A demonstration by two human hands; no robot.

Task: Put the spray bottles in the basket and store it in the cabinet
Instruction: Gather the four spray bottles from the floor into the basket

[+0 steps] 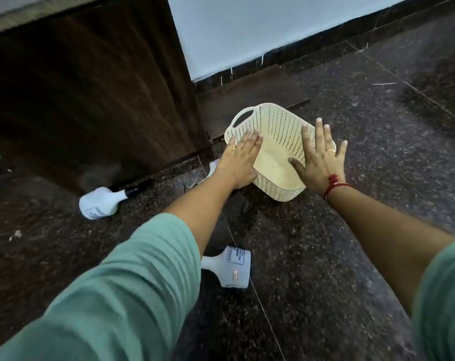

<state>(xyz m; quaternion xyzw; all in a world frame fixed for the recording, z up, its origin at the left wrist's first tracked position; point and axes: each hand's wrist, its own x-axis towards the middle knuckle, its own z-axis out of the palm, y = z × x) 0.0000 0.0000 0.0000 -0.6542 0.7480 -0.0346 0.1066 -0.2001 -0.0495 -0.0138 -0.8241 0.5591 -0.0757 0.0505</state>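
Observation:
A cream perforated basket [273, 126] stands on the dark floor beside the cabinet, with nothing in it. My left hand [243, 158] is flat over its left rim, fingers straight. My right hand [318, 158] hovers over its right side, fingers spread, holding nothing. One white spray bottle [101, 201] with a black nozzle lies on the floor at the cabinet's foot. A second white bottle [230, 267] lies near me, its top hidden under my left sleeve. A third white bottle [213, 166] peeks out behind my left wrist.
The dark wooden cabinet [91, 95] fills the upper left, its front closed. A brown board [249, 97] lies on the floor behind the basket against the pale wall [273, 27]. Speckled dark floor tiles [364, 113] stretch to the right.

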